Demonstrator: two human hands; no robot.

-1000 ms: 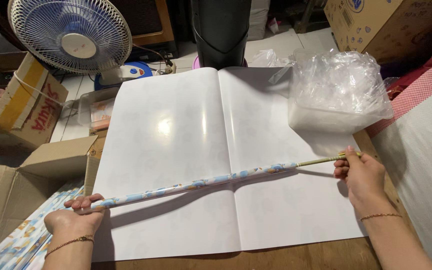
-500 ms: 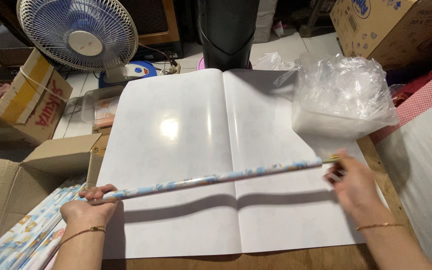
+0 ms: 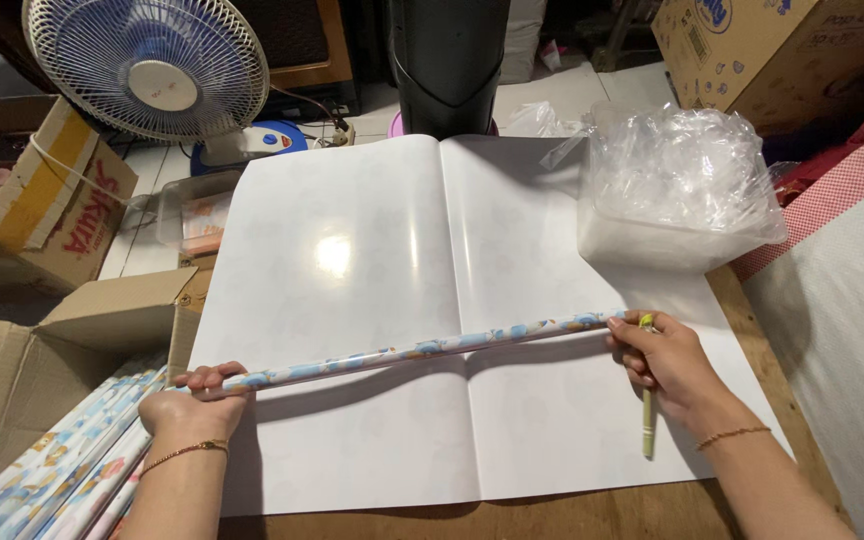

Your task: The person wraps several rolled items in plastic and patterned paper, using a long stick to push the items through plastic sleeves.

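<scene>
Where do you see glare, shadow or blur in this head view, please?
Head view: a bright glare spot on the glossy white sheet; a soft shadow band lies under the rolled paper tube; left hand and right hand look sharp; background corners are dim.

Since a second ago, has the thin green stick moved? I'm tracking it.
Yes. The green stick has come out of the paper roll; the right hand now holds it pointing down over the white sheet.

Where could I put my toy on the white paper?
The white sheet is bare between the rolled paper tube and the black stand. Its right corner is crowded by the plastic tub.
</scene>
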